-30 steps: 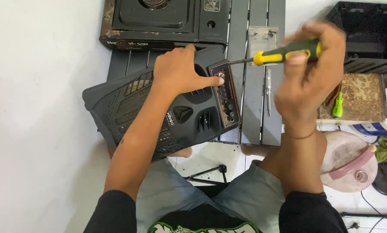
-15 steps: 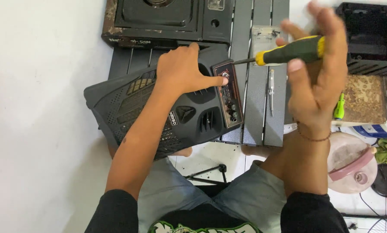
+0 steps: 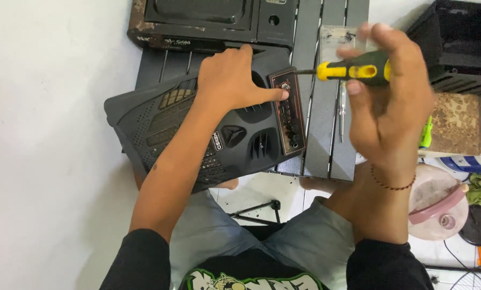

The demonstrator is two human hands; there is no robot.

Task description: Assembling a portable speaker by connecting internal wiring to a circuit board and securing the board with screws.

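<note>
A black plastic speaker cabinet (image 3: 160, 129) lies on its side across a small dark slatted table (image 3: 326, 145). Its control panel (image 3: 290, 110) with small knobs faces right. My left hand (image 3: 230, 80) rests flat on the cabinet, fingertips at the panel's upper corner. My right hand (image 3: 391, 102) grips a yellow-and-black screwdriver (image 3: 353, 70) held level, its tip touching the top of the panel.
A black portable gas stove (image 3: 208, 21) sits at the table's far end. A thin metal tool (image 3: 341, 110) lies on the slats. To the right are a black crate (image 3: 455, 43), a brown block (image 3: 458, 123), a green object (image 3: 426, 134) and a pink-lidded container (image 3: 439, 209).
My right hand has shifted its grip around the screwdriver handle, fingers opening and closing on it. The tip stays at the panel. My left hand keeps still on the cabinet.
</note>
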